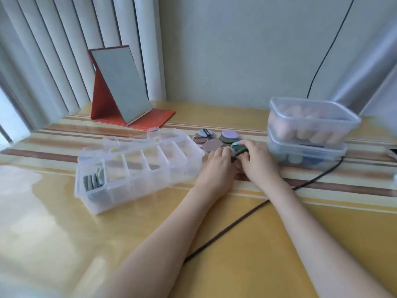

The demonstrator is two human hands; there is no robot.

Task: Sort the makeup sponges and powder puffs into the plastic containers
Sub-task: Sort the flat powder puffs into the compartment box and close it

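At the centre of the frame both hands meet over a cluster of round powder puffs (217,139) on the striped table (279,244). The right hand (256,160) pinches a dark green puff (240,149) between thumb and fingers. The left hand (219,164) has its fingertips curled against the same puff, though I cannot tell whether it grips. Left of them sits the clear divided organizer (137,166), grey-green puffs (93,179) standing in its nearest compartment. At right, two stacked lidded containers (309,132) hold what look like sponges.

Pale wall (236,50); vertical blinds (53,50) left; glossy yellow striped table (64,244); daylight glare.
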